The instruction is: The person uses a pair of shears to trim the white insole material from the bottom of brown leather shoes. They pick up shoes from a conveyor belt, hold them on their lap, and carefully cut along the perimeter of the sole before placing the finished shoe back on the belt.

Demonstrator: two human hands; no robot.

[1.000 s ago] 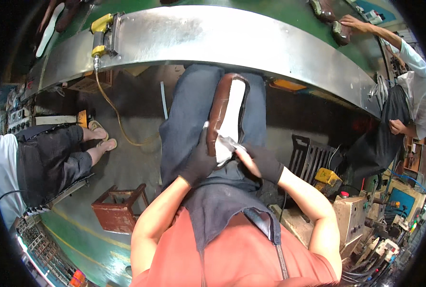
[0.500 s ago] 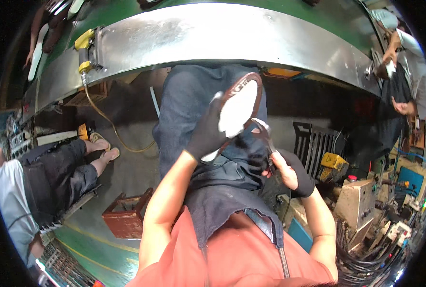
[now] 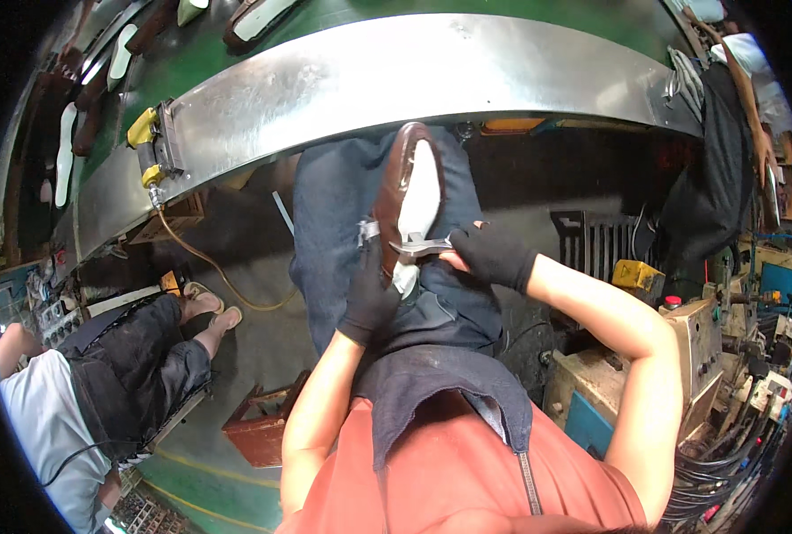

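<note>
A brown leather shoe [image 3: 394, 182] with a white underside [image 3: 421, 191] lies along my lap, its toe toward the metal ledge. My left hand [image 3: 369, 294], in a dark glove, is closed round the shoe's near left side. From the right, my right hand [image 3: 496, 254], in a dark glove with bare fingertips, grips metal pincers [image 3: 424, 247]. Their head reaches across the underside to the shoe's edge beside my left hand; whether the jaws bite the leather is too small to tell. Beneath is my dark apron [image 3: 440, 365].
Beyond my knees runs a shiny metal ledge [image 3: 343, 80], with several shoes on the green surface behind it. A yellow tool [image 3: 147, 142] with a hose hangs at left. Nearby stand a red-brown stool [image 3: 262, 427], a seated person [image 3: 67, 392] and, at right, machinery [image 3: 699, 338].
The shoe has turned more upright and moved left, showing more brown leather. My right hand has moved up and inward, bringing the pincers across the shoe. My left hand has shifted down the shoe.
</note>
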